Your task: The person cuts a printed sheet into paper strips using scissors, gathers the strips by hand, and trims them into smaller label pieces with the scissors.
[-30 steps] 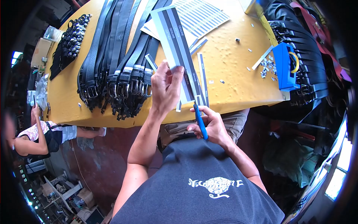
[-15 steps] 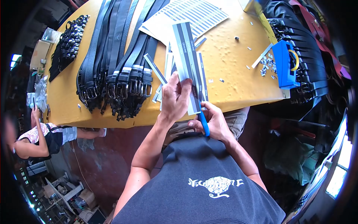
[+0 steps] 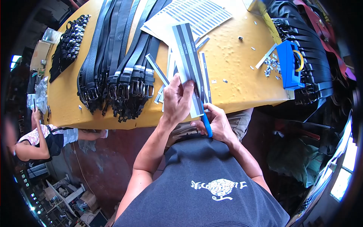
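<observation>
My left hand [image 3: 177, 99] is closed on a grey-and-white label strip [image 3: 186, 56] printed "GENUINE LEATHER", thumb on top and fingers beneath. The strip points away from me over the table edge. By its near end, my right hand [image 3: 217, 122] is closed around blue-handled scissors [image 3: 206, 124]. Their blades are mostly hidden behind the strip. Narrow cut strips [image 3: 204, 75] lie on the table under and beside the held one. Sheets of printed labels [image 3: 204, 15] are spread beyond my left hand.
Black belts with buckles [image 3: 126, 75] lie in bundles on the yellow-covered table [image 3: 234, 83]. Small buckled straps [image 3: 72, 41] lie far left. At right are metal bits [image 3: 272, 66], a blue tape dispenser [image 3: 289, 66] and more belts [image 3: 314, 64]. Another person [image 3: 41, 140] is at left.
The far end of the label strip has tipped slightly left, and its near end has slid a little toward me. Both hands stay almost in place.
</observation>
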`<state>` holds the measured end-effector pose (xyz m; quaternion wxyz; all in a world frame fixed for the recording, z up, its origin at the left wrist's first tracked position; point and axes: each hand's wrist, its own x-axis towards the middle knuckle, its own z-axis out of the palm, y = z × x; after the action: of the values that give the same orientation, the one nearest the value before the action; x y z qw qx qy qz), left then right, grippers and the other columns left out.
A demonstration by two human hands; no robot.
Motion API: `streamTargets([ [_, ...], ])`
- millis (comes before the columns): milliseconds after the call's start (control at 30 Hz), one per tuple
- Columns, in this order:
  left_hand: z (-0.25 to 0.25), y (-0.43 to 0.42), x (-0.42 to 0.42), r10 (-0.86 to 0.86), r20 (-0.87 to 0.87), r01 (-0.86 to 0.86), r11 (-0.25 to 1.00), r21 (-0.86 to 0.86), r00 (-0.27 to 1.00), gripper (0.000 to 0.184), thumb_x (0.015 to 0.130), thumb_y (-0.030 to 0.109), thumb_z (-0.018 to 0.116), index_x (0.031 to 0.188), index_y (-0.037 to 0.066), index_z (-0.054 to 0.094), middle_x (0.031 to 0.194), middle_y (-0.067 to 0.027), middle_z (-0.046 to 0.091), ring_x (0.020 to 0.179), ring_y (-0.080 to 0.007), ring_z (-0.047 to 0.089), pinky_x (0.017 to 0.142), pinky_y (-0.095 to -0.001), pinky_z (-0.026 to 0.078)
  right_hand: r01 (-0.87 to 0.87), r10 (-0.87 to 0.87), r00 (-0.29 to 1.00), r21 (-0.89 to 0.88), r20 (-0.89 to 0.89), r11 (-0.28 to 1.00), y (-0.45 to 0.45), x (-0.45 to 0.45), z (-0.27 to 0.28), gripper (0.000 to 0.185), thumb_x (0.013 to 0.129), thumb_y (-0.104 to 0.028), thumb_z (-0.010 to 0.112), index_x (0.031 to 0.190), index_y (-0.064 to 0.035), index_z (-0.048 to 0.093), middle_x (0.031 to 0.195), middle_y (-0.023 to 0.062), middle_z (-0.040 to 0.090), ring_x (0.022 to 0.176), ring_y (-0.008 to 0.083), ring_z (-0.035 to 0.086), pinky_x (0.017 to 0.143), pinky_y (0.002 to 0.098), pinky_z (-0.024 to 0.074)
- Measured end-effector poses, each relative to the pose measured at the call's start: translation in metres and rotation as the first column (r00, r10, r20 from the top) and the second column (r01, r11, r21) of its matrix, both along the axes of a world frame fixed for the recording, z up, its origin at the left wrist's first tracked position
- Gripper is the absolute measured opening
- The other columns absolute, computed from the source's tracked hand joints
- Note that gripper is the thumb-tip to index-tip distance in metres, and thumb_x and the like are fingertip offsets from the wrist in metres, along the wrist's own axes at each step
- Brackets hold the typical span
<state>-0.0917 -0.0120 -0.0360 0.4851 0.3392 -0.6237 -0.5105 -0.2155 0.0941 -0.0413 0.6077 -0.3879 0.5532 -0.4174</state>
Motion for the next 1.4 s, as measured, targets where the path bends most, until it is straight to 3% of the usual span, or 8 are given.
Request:
streamTargets([
  [367,0.007,-0.004,0.001,-0.008,-0.044,0.009,1.000,0.018,0.999,0.012,0.094,0.007,0.054,0.098,-0.003,0.058,0.069,0.0017,0.056,0.059,-0.0026,0.047,0.049,-0.0216,0.036,0.014,-0.014,0.999,0.008,0.046,1.000,0.000,0.000,-0.001,0.042,0.078,-0.013,0.079,0.106,0.0009,0.051,0.065,0.0035,0.062,0.052,0.0062,0.055,0.046,0.0196,0.0423],
  [567,0.006,-0.022,0.004,0.054,-0.001,-0.054,0.996,-0.067,0.999,0.012,0.095,0.010,0.054,0.094,-0.002,0.058,0.063,0.0040,0.051,0.054,-0.0011,0.040,0.045,-0.0219,0.030,-0.005,0.005,1.000,0.015,-0.017,1.000,0.002,-0.001,0.004,0.056,0.076,-0.012,0.081,0.108,-0.0043,0.036,0.069,0.0113,0.065,0.056,0.0095,0.059,0.048,0.0223,0.0460],
  [667,0.001,-0.021,0.002,0.082,0.045,-0.079,0.994,-0.078,0.996,0.012,0.095,0.010,0.054,0.092,-0.001,0.057,0.062,0.0035,0.051,0.053,-0.0013,0.040,0.045,-0.0221,0.030,0.064,-0.062,0.987,-0.010,0.150,0.998,0.006,0.003,-0.015,0.057,0.075,-0.011,0.081,0.103,-0.0066,0.031,0.075,0.0176,0.067,0.060,0.0123,0.062,0.051,0.0243,0.0493],
  [967,0.005,-0.017,0.000,0.082,0.016,-0.083,0.995,0.051,0.997,0.012,0.095,0.010,0.054,0.088,0.000,0.057,0.062,0.0035,0.051,0.054,-0.0014,0.041,0.046,-0.0217,0.031,0.006,-0.017,0.992,0.094,0.125,0.996,0.004,-0.001,0.008,0.071,0.081,-0.005,0.074,0.138,0.0009,0.032,0.081,0.0115,0.068,0.063,0.0129,0.063,0.056,0.0235,0.0513],
  [1067,0.009,-0.012,-0.002,0.039,0.024,-0.040,0.997,0.063,0.999,0.012,0.095,0.010,0.053,0.088,0.001,0.057,0.063,0.0036,0.051,0.054,-0.0016,0.042,0.046,-0.0216,0.032,0.028,-0.034,0.969,0.027,0.246,0.999,0.006,0.000,-0.006,0.074,0.077,-0.005,0.076,0.138,0.0043,0.036,0.087,0.0113,0.068,0.069,0.0084,0.061,0.058,0.0233,0.0509],
  [1200,0.004,-0.003,-0.003,0.009,0.047,-0.011,0.999,0.041,0.999,0.011,0.095,0.009,0.053,0.088,0.001,0.057,0.064,0.0028,0.052,0.057,-0.0022,0.045,0.048,-0.0219,0.035,0.006,0.014,0.974,-0.089,0.225,0.996,0.001,-0.004,-0.009,0.074,0.075,-0.002,0.076,0.137,0.0053,0.035,0.098,0.0127,0.065,0.077,0.0126,0.063,0.066,0.0249,0.0530],
  [1367,-0.002,0.000,0.001,-0.035,0.029,0.033,0.996,0.084,0.999,0.014,0.096,0.006,0.051,0.106,-0.001,0.059,0.081,-0.0001,0.063,0.070,-0.0017,0.055,0.060,-0.0177,0.043,0.007,0.007,0.981,-0.071,0.191,0.997,-0.002,-0.004,-0.008,0.077,0.075,-0.004,0.078,0.137,0.0061,0.034,0.105,0.0132,0.064,0.090,0.0152,0.064,0.080,0.0284,0.0527],
  [1400,0.000,0.001,-0.001,-0.016,0.018,0.015,0.997,0.073,1.000,0.011,0.096,0.007,0.051,0.101,0.000,0.058,0.076,0.0004,0.060,0.066,-0.0021,0.052,0.057,-0.0193,0.041,0.001,0.014,0.982,-0.078,0.190,0.997,-0.002,-0.004,-0.007,0.077,0.075,-0.005,0.078,0.137,0.0063,0.034,0.106,0.0134,0.064,0.092,0.0156,0.064,0.082,0.0290,0.0524],
])
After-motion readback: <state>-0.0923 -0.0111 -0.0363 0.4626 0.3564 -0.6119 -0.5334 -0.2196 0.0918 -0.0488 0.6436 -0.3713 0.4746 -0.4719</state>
